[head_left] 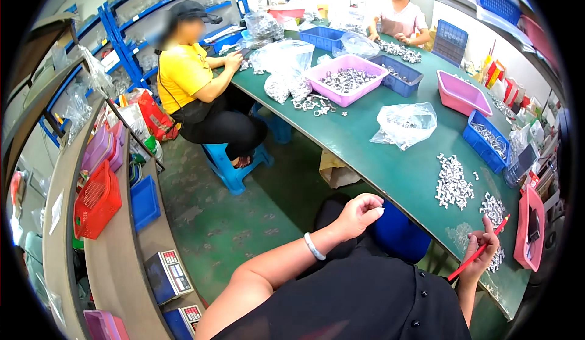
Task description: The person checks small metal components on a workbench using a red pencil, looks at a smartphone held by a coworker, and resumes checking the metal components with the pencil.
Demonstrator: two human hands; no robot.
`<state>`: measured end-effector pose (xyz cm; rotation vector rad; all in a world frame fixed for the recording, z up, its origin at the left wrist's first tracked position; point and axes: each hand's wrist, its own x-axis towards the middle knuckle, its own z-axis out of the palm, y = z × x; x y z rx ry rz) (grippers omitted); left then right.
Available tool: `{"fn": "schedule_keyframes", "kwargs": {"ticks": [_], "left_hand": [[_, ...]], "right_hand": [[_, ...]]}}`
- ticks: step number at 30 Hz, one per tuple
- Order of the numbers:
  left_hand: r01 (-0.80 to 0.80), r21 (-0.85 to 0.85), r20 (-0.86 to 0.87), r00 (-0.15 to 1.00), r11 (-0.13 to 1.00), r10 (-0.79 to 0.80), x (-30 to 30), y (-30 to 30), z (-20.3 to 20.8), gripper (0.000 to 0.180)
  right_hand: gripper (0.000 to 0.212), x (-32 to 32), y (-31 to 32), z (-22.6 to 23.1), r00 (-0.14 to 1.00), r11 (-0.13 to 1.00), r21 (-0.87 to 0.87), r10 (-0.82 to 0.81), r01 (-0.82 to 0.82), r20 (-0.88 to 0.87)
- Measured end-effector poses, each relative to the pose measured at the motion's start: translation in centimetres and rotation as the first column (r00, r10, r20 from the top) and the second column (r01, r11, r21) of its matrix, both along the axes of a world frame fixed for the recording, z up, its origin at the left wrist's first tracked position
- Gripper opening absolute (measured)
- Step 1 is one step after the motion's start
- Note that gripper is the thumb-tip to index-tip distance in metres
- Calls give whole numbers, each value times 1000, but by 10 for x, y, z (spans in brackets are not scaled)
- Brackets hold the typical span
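Observation:
My left hand (358, 218) is raised just off the table's near edge. Its thumb and forefinger are closed on a small pale piece (380, 211), too small to make out fully. In my right hand (480, 253), above the table's right corner, a slim red stick like a pencil (456, 273) is gripped, slanting up to the right. Beside that hand lie small silvery metal parts (492, 207), some hidden behind the fingers. A larger heap of similar parts (453, 181) spreads farther back on the green table (402, 175).
Right of the heaps stand a pink tray (536, 209) with a dark object and a blue basket (486, 141) of metal parts. A clear plastic bag (405, 124) and a pink tub (346, 67) are farther back. Two people sit at the table; blue stool (234, 163) left.

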<state>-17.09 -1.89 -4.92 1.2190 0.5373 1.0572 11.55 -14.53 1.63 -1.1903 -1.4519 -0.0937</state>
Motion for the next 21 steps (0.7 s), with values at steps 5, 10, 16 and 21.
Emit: {"fn": "schedule_keyframes", "kwargs": {"ticks": [5,10,16,21], "left_hand": [[53,-69,-3,999,996,-53,1,2,16,22],[95,-111,41,995,989,-91,15,17,18,21],[111,-108,103,990,988,-100,47,31,20,16],[147,-62,81,987,987,-142,66,35,23,19]], "right_hand": [[20,-5,-4,-3,1000,1000,-23,-17,16,-12],[20,-6,10,-6,1000,997,-76,-26,26,-5],[21,-10,39,-8,995,982,-169,73,-84,-71],[22,-17,59,-14,971,937,-284,157,-205,-183]]}}
